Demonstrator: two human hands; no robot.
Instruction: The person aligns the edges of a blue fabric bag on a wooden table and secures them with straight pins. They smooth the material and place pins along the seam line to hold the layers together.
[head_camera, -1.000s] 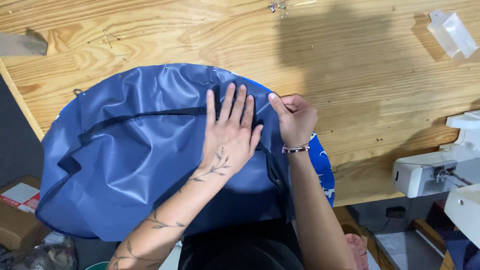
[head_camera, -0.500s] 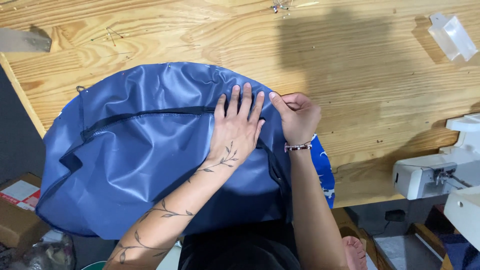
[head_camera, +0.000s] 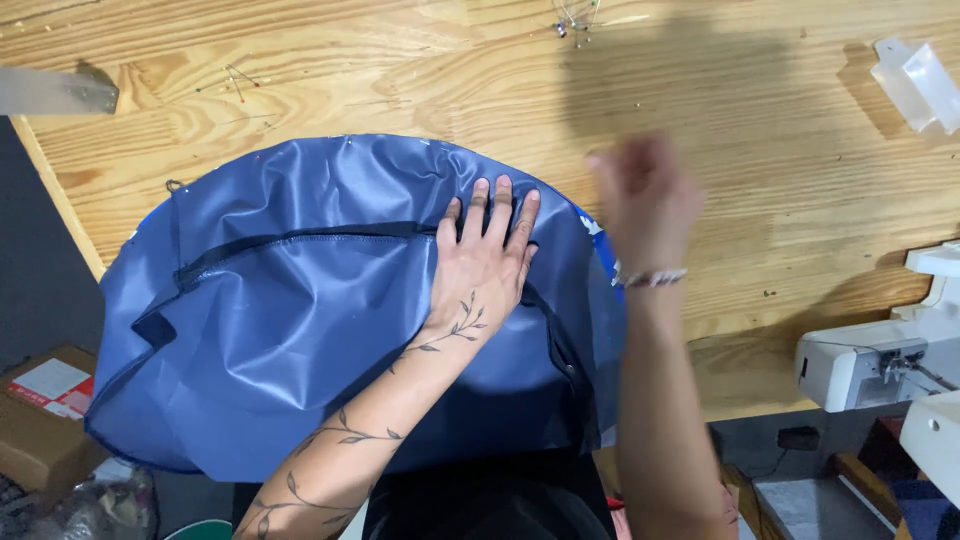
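A large round piece of blue coated fabric (head_camera: 300, 320) with a dark zipper seam (head_camera: 300, 238) across it lies on the wooden table (head_camera: 760, 130). My left hand (head_camera: 485, 255) presses flat on the fabric near its upper right edge, fingers spread. Lifted off the fabric, my right hand (head_camera: 640, 200) is blurred in the air above the table, just right of the fabric's edge. A beaded bracelet (head_camera: 650, 277) circles the right wrist. Whether the right hand holds anything small cannot be made out.
Loose pins (head_camera: 575, 20) lie at the table's far edge, more pins (head_camera: 238, 80) at upper left. A clear plastic piece (head_camera: 915, 85) sits at far right. A white sewing machine (head_camera: 880, 365) stands at right. A cardboard box (head_camera: 45, 415) is on the floor at left.
My right hand has let go of the fabric's edge and moved up and to the right. My left hand slid slightly right along the fabric and stays flat on it.
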